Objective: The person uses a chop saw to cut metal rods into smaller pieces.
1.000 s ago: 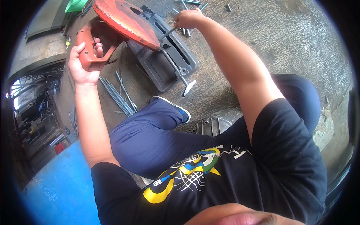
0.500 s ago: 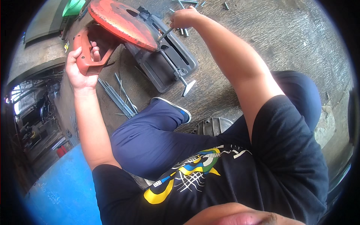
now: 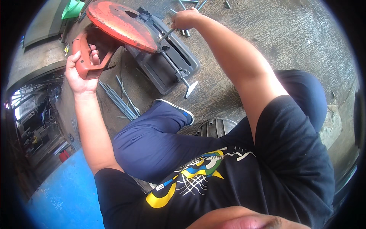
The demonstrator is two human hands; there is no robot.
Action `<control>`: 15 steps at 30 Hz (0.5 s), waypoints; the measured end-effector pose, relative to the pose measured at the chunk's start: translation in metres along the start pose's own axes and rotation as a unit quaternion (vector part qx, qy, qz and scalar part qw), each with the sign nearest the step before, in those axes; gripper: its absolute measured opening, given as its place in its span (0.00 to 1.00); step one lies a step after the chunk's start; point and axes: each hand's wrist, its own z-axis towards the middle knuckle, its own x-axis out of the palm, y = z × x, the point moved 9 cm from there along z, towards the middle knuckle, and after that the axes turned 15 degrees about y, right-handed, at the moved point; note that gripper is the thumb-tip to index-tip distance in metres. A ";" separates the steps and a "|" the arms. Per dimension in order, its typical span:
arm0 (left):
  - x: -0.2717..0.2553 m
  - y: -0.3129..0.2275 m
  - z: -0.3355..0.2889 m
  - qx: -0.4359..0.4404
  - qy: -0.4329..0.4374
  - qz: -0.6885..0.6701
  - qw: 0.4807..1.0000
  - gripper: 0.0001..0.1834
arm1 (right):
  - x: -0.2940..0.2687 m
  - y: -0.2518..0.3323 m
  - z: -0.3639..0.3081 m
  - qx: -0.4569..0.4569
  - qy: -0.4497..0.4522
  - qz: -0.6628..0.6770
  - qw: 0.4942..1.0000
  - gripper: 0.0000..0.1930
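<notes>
A chop saw stands on the floor ahead, with a worn orange blade guard [image 3: 122, 28] over its grey base [image 3: 162, 78]. My left hand [image 3: 82, 72] is wrapped round the saw's red-brown handle [image 3: 84, 57], fingers through the loop. Past the guard, my right hand [image 3: 184, 19] is closed on a thin metal rod [image 3: 167, 35] that runs down to the saw's clamp beside the guard. The clamp's screw ends in a pale crank handle [image 3: 191, 89] on the near side. The guard hides the blade and the rod's far end.
Several short cut rods [image 3: 185, 33] lie by my right hand. Long metal rods [image 3: 118, 97] lie left of the base. A ribbed metal piece [image 3: 216, 128] is near my legs, a blue surface [image 3: 65, 191] at lower left, and a green object [image 3: 72, 9] at far left.
The handle and guard have shifted slightly left and down with my left hand. My right hand has barely moved, still on the rod. A small orange glow beside the guard is gone.
</notes>
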 end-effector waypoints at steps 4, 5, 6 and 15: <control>0.000 -0.001 0.000 0.000 -0.007 0.005 1.000 0.25 | 0.000 -0.002 0.002 -0.001 0.001 0.010 1.000 0.17; 0.000 0.000 0.001 -0.001 -0.007 0.005 1.000 0.25 | 0.000 -0.003 0.003 0.002 0.002 0.008 1.000 0.16; 0.000 0.000 0.002 -0.001 -0.007 0.006 1.000 0.25 | 0.001 -0.004 0.003 0.006 0.003 0.007 1.000 0.16; -0.003 0.000 -0.001 -0.008 -0.015 0.003 1.000 0.25 | 0.002 -0.002 0.003 -0.005 -0.006 0.009 1.000 0.17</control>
